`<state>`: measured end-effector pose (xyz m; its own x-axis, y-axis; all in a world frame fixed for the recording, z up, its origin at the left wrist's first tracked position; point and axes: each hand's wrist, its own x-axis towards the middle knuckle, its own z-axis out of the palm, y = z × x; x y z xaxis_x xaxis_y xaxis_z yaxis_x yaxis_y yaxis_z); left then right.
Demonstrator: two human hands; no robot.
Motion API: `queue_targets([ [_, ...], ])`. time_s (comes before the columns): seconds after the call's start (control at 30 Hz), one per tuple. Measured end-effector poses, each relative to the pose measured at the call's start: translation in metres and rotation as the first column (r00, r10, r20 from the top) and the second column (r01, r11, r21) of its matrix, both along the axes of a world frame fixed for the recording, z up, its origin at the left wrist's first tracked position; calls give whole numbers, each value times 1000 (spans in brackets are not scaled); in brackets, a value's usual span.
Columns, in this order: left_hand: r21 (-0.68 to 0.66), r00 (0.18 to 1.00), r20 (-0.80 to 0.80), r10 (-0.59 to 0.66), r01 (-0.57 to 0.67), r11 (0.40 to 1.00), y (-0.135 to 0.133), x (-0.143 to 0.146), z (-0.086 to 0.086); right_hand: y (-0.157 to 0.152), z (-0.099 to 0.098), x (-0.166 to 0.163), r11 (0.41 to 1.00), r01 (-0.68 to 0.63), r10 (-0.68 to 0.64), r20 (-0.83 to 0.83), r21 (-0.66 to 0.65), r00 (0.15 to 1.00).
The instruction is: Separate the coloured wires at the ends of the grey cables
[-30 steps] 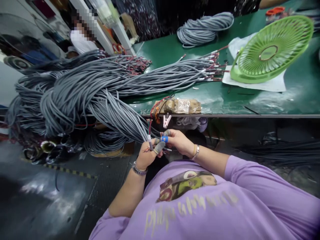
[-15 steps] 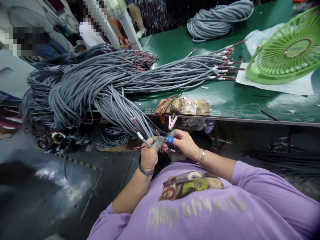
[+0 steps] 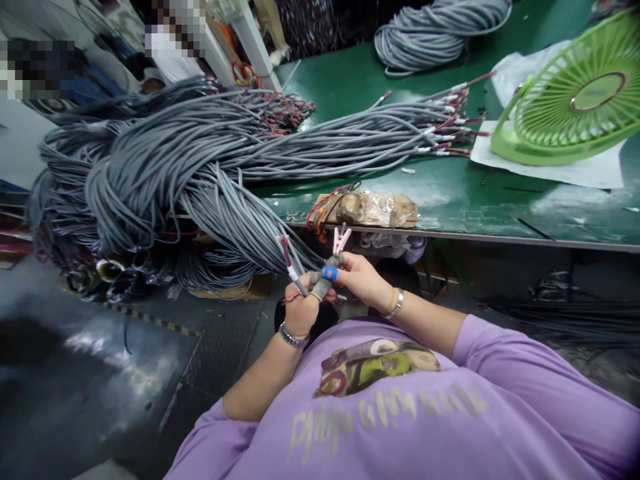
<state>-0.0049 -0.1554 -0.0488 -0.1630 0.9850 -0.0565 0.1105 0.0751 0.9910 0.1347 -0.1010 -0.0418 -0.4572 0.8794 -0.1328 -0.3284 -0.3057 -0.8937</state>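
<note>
My left hand (image 3: 301, 308) is closed around grey cables near their stripped ends, in front of the bench edge. One grey cable end (image 3: 293, 272) with a white sleeve and thin red and dark wires sticks up above that hand. My right hand (image 3: 361, 280), with a blue band on the thumb, presses against the same cable ends, its fingers closed. What exactly its fingertips pinch is hidden. Grey coverings wrap some of the fingers. A bundle of grey cables (image 3: 240, 217) runs from my hands up to the pile on the bench. Just above my hands stands a pale pink clip (image 3: 341, 240).
On the green bench (image 3: 500, 213) lie a big pile of grey cables (image 3: 150, 147), a coiled cable (image 3: 425, 43) and a green fan (image 3: 565, 107) on white paper. A wooden block with tape (image 3: 380, 210) sits at the front edge. Another person (image 3: 173, 57) is at the back left.
My right hand has shifted slightly left, closer to the left hand. The sleeved cable end now stands more upright and further right. The whole view has moved a little.
</note>
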Motion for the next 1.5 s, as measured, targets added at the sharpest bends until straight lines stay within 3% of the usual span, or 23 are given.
queue_targets([
  [0.17, 53, 999, 33, 34, -35, 998, 0, 1, 0, -4, -3, 3, 999, 24, -25, -27, -47, 999],
  [0.3, 60, 999, 35, -21, 19, 998, -1, -1, 3, -5, -3, 2, 996, 28, -31, -38, -82, 999],
  [0.53, 41, 997, -69, -44, 47, 998, -4, 0, 11, -3, -3, 3, 995, -36, 27, 88, 98, 996],
  [0.8, 36, 1000, 5, 25, -25, 999, -3, 0, 4, -1, -5, 6, 994, -17, 9, 75, 106, 997],
  [1.07, -64, 977, -51, -208, 205, 977, 2, -6, 17, -8, -2, -2, 1000, 25, -25, 30, 3, 999],
  [1.3, 24, 992, 123, 35, -38, 999, 2, -2, 3, -8, -4, -4, 989, 112, -111, 24, -97, 994],
  [1.5, -5, 993, 117, 26, -26, 1000, 3, -4, -2, -4, 0, 0, 1000, -4, 4, -1, -4, 1000],
])
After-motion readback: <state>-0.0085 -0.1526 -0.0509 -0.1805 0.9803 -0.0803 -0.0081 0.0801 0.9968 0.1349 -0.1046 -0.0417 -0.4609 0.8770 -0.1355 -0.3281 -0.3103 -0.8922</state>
